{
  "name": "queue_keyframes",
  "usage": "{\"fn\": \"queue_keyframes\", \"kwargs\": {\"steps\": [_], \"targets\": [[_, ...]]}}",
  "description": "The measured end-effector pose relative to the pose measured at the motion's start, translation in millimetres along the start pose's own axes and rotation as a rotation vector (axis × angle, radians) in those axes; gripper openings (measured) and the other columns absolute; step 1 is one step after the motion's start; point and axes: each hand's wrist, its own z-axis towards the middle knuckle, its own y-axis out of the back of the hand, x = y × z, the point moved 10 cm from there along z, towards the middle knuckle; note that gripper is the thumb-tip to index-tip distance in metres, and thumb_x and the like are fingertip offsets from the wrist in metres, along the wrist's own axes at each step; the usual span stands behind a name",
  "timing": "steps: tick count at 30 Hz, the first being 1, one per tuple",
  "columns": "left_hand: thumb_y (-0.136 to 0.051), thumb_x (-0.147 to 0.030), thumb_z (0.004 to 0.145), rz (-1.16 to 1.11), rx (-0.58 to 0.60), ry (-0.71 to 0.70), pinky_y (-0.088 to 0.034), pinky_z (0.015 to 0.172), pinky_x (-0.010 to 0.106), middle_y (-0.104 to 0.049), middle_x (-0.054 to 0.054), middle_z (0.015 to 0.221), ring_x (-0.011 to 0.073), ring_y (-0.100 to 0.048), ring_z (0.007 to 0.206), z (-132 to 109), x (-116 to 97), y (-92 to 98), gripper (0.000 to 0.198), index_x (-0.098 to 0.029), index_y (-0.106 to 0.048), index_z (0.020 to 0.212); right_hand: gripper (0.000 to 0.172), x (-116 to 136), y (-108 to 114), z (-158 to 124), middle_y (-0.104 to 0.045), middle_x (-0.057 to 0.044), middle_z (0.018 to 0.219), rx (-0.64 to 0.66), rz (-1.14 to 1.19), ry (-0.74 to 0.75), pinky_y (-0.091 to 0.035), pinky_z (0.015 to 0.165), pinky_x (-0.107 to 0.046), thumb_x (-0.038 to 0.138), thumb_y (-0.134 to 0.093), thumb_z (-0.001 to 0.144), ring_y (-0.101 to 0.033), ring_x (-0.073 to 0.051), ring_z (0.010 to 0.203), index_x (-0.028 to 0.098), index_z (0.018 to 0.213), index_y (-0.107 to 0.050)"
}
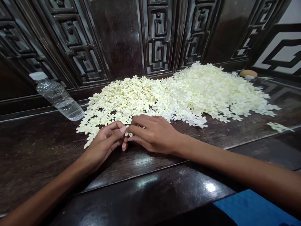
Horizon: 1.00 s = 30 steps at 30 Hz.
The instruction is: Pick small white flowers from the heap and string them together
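My left hand [108,138] and my right hand [152,133] meet above the dark wooden bench. Between their fingertips is a small white flower [128,133], mostly covered by the fingers. The left thumb and forefinger pinch at it from one side, while the right fingers close on it from the other. Just beyond both hands spreads a pile of loose pale-yellow and white flowers [136,97], and its near edge reaches the left knuckles. Whether a thread or needle is in the fingers cannot be made out.
A clear plastic bottle [61,99], part full of water, leans at the left against the carved wooden backrest [117,37]. The flower heap rises higher at the right [211,84]. A round tan object [248,74] lies behind it. Blue fabric [256,208] shows at the lower right.
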Motion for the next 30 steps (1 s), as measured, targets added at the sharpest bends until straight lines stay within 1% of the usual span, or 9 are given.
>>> {"fn": "queue_keyframes", "kwargs": {"steps": [3, 7, 11, 14, 18, 22, 25, 30], "targets": [[-0.071, -0.038, 0.094, -0.018, 0.024, 0.018, -0.050, 0.063, 0.025, -0.059, 0.003, 0.078, 0.0130, -0.057, 0.069, 0.2, 4.0, -1.3, 0.025, -0.016, -0.063, 0.087, 0.025, -0.3, 4.3, -0.6, -0.066, -0.010, 0.108, -0.035, -0.012, -0.006, -0.035, 0.061, -0.028, 0.035, -0.045, 0.110, -0.056, -0.018, 0.087, 0.017, 0.110, -0.064], [-0.066, -0.040, 0.098, -0.056, 0.049, 0.074, -0.051, 0.064, 0.026, -0.061, 0.004, 0.082, 0.0133, -0.057, 0.071, 0.0, 13.0, -2.3, 0.025, -0.016, -0.063, 0.094, 0.019, -2.5, 9.6, -0.8, -0.066, -0.009, 0.109, -0.060, 0.002, -0.012, -0.036, 0.061, -0.027, 0.027, -0.047, 0.108, -0.056, -0.017, 0.085, 0.018, 0.111, -0.063], [-0.061, -0.044, 0.101, -0.052, 0.073, 0.091, -0.050, 0.063, 0.026, -0.060, 0.004, 0.080, 0.0132, -0.057, 0.068, -1.0, 13.7, -6.3, 0.031, -0.015, -0.063, 0.090, 0.016, -1.0, 10.3, -0.6, -0.065, -0.009, 0.110, -0.059, 0.008, 0.013, -0.037, 0.061, -0.026, 0.021, -0.048, 0.106, -0.056, -0.016, 0.085, 0.019, 0.114, -0.063], [-0.064, -0.040, 0.100, -0.047, 0.071, 0.076, -0.049, 0.062, 0.025, -0.058, 0.003, 0.078, 0.0120, -0.055, 0.067, -1.9, 11.3, -6.7, 0.028, -0.015, -0.062, 0.086, 0.016, -1.7, 10.1, -0.8, -0.065, -0.009, 0.110, -0.063, 0.008, 0.003, -0.038, 0.061, -0.026, 0.022, -0.049, 0.107, -0.057, -0.016, 0.086, 0.019, 0.111, -0.064], [-0.065, -0.036, 0.098, -0.061, 0.049, 0.069, -0.049, 0.064, 0.026, -0.058, 0.002, 0.077, 0.0125, -0.056, 0.068, -2.1, 11.6, -3.4, 0.026, -0.016, -0.060, 0.083, 0.022, -4.1, 11.0, -1.1, -0.065, -0.010, 0.110, -0.078, 0.028, -0.017, -0.040, 0.063, -0.027, 0.030, -0.048, 0.109, -0.060, -0.017, 0.091, 0.017, 0.111, -0.066], [-0.066, -0.032, 0.096, -0.105, 0.047, 0.081, -0.048, 0.062, 0.026, -0.058, 0.003, 0.075, 0.0126, -0.055, 0.065, -2.7, 11.9, -4.3, 0.024, -0.016, -0.059, 0.081, 0.021, -1.4, 13.1, -2.1, -0.066, -0.010, 0.109, -0.114, 0.046, 0.029, -0.042, 0.063, -0.026, 0.028, -0.050, 0.108, -0.060, -0.016, 0.088, 0.015, 0.110, -0.067], [-0.066, -0.029, 0.094, -0.198, 0.065, 0.138, -0.049, 0.061, 0.026, -0.057, 0.003, 0.074, 0.0127, -0.054, 0.063, -5.1, 13.9, -10.0, 0.021, -0.015, -0.059, 0.081, 0.019, 0.6, 14.5, -3.6, -0.067, -0.010, 0.103, -0.155, 0.096, 0.068, -0.044, 0.062, -0.025, 0.024, -0.051, 0.108, -0.061, -0.015, 0.084, 0.013, 0.108, -0.066], [-0.057, -0.037, 0.100, -0.437, 0.138, 0.336, -0.050, 0.059, 0.026, -0.053, 0.003, 0.071, 0.0119, -0.050, 0.059, -13.0, 24.3, -25.0, 0.032, -0.014, -0.056, 0.079, 0.017, 1.3, 20.2, -6.3, -0.068, -0.008, 0.094, -0.250, 0.183, 0.093, -0.047, 0.065, -0.025, 0.018, -0.050, 0.107, -0.063, -0.014, 0.081, 0.013, 0.103, -0.066]]}}
